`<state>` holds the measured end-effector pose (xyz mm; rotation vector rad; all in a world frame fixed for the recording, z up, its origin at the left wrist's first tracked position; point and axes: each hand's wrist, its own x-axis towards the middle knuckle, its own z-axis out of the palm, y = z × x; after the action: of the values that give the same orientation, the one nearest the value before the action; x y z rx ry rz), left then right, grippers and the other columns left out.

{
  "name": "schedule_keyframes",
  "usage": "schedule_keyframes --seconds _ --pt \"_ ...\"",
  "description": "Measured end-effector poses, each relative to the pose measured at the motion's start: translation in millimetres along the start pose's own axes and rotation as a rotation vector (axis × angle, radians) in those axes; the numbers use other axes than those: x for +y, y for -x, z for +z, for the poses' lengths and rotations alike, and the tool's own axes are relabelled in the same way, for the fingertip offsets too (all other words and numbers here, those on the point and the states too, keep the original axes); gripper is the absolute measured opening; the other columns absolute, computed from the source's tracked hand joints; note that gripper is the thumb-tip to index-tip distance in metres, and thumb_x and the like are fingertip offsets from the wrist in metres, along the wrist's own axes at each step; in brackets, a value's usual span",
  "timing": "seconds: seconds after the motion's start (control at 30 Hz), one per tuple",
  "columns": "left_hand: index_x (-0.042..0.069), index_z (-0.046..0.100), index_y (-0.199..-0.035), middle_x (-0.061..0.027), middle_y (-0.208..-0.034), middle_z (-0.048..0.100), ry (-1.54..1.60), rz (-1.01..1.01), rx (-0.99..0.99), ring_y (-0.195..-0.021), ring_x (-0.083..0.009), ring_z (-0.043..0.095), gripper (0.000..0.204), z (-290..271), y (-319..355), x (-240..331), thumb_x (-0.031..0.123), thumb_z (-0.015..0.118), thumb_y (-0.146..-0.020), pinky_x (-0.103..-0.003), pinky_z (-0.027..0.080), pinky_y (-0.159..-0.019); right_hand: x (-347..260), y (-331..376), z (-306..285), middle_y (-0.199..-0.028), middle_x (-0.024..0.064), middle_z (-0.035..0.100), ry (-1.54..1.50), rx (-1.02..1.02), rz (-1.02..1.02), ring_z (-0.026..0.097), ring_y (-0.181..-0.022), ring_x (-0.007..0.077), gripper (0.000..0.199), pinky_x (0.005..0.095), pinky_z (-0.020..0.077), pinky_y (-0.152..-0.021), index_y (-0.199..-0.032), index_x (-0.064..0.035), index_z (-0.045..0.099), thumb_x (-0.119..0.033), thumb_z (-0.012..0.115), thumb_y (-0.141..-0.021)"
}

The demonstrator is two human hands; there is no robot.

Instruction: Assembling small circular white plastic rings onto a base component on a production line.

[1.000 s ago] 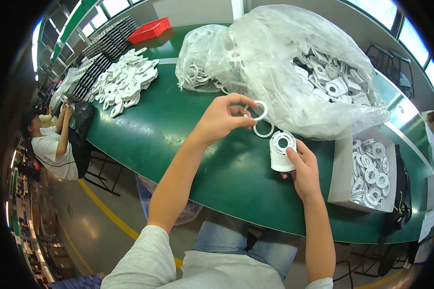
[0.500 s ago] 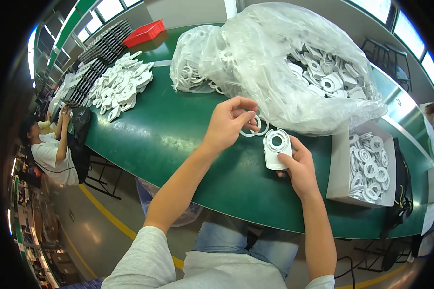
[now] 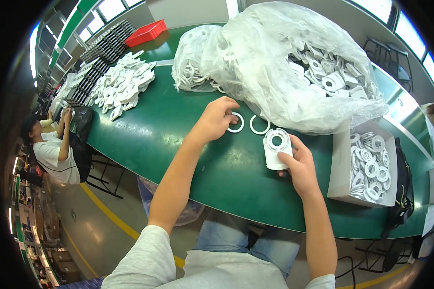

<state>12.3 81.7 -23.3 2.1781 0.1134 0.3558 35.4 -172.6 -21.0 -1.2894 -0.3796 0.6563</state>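
Observation:
My right hand (image 3: 300, 166) grips a white plastic housing part (image 3: 276, 147) with a round hole, held just above the green table (image 3: 178, 130). My left hand (image 3: 216, 118) reaches forward with its fingertips on a thin white ring (image 3: 236, 123) lying flat on the table. A second white ring (image 3: 259, 125) lies beside it, to the right, partly under the edge of a big clear plastic bag (image 3: 275, 53) full of white parts.
A white cardboard box (image 3: 369, 166) of finished white parts stands at my right. A loose heap of white parts (image 3: 123, 84) and dark trays (image 3: 94, 62) lie at the far left, a red bin (image 3: 146, 32) behind. Another person (image 3: 50, 144) sits at the table's left end.
My left hand, which held a white ring up beside the housing, has moved down onto the table with its fingers on a ring. My right hand has kept the housing almost still.

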Motion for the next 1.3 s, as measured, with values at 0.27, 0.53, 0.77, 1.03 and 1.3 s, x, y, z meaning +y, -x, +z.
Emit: schedule_keyframes --seconds 0.27,0.53,0.77,1.03,1.3 --pt "-0.004 0.068 -0.092 -0.0065 -0.084 0.065 0.37 0.013 0.032 -0.067 -0.0118 0.062 0.011 3.0 2.1 33.8 -0.001 0.061 -0.084 -0.023 0.049 -0.061 0.1 1.1 -1.0 -0.094 0.0058 0.065 -0.001 0.004 0.002 0.059 -0.07 0.0084 0.047 0.0208 0.043 -0.051 -0.127 0.0013 0.046 -0.002 0.055 -0.081" --pt "-0.006 0.067 -0.09 -0.0078 -0.075 0.066 0.649 0.039 -0.01 -0.065 -0.0109 0.062 0.01 40.4 19.1 60.6 0.002 0.062 -0.086 -0.023 0.051 -0.058 -1.5 -1.0 -1.4 -0.091 0.0073 0.064 0.004 -0.02 0.018 0.058 -0.067 0.009 0.049 0.0221 0.0438 -0.05 -0.126 0.0028 0.045 0.001 0.055 -0.078" --pt "-0.005 0.068 -0.091 -0.0076 -0.076 0.067 0.743 0.002 -0.089 -0.067 -0.0098 0.062 0.01 42.7 21.5 63.9 0.0 0.064 -0.084 -0.022 0.05 -0.059 0.6 -1.4 -2.9 -0.09 0.008 0.063 -0.004 -0.037 0.025 0.057 -0.067 0.009 0.048 0.0222 0.0442 -0.05 -0.126 0.0029 0.045 0.001 0.054 -0.079" --pt "-0.001 0.07 -0.089 -0.0081 -0.082 0.068 0.17 0.37 0.027 -0.071 -0.0108 0.063 0.013 42.1 22.4 65.6 -0.002 0.07 -0.076 -0.024 0.052 -0.064 -1.1 0.1 -0.7 -0.09 0.0073 0.063 0.016 -0.027 0.013 0.057 -0.067 0.0084 0.046 0.0221 0.0441 -0.05 -0.125 0.0017 0.046 0.0 0.054 -0.08" --pt "0.002 0.072 -0.088 -0.0043 -0.082 0.061 0.309 0.295 0.093 -0.064 -0.0082 0.056 0.015 50.5 22.8 64.9 -0.002 0.072 -0.074 -0.021 0.045 -0.056 -1.3 -0.1 -0.6 -0.089 0.0069 0.063 0.019 -0.025 0.017 0.056 -0.066 0.0076 0.044 0.0216 0.0434 -0.05 -0.123 0.002 0.046 0.0 0.053 -0.08"
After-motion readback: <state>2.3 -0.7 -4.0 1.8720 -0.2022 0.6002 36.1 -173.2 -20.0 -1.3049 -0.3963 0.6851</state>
